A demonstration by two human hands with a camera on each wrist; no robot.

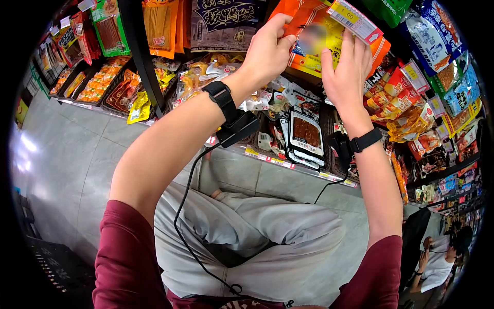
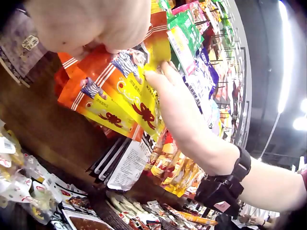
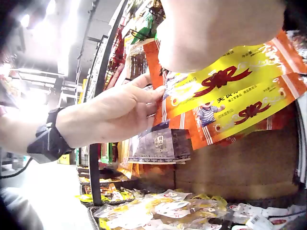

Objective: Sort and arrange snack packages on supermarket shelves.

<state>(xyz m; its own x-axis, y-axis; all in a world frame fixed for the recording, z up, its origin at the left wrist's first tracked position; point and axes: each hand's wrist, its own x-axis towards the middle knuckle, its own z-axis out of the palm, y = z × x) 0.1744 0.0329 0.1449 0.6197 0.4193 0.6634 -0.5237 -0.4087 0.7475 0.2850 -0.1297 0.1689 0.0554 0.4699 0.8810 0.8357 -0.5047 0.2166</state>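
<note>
An orange and yellow snack bag (image 1: 315,61) hangs at the top of the head view, with a similar bag (image 2: 103,112) close behind it in the left wrist view. My left hand (image 1: 267,50) pinches the bag's left edge, thumb on the front. On the bag's right part lies my right hand (image 1: 351,77), its fingers extended upward and the thumb spread apart. A price tag (image 1: 355,20) sits just above those fingertips. In the right wrist view, the front bag (image 3: 225,81) slants across, its left end at the left hand's thumb.
Baskets of wrapped snacks (image 1: 206,77) line the low shelf, beside dark flat packs (image 1: 306,131). A purple-grey bag (image 1: 221,26) hangs left of the hands; red packs (image 1: 393,95) hang to the right. A black post (image 1: 146,56) stands at left. Another person (image 1: 437,262) is at lower right.
</note>
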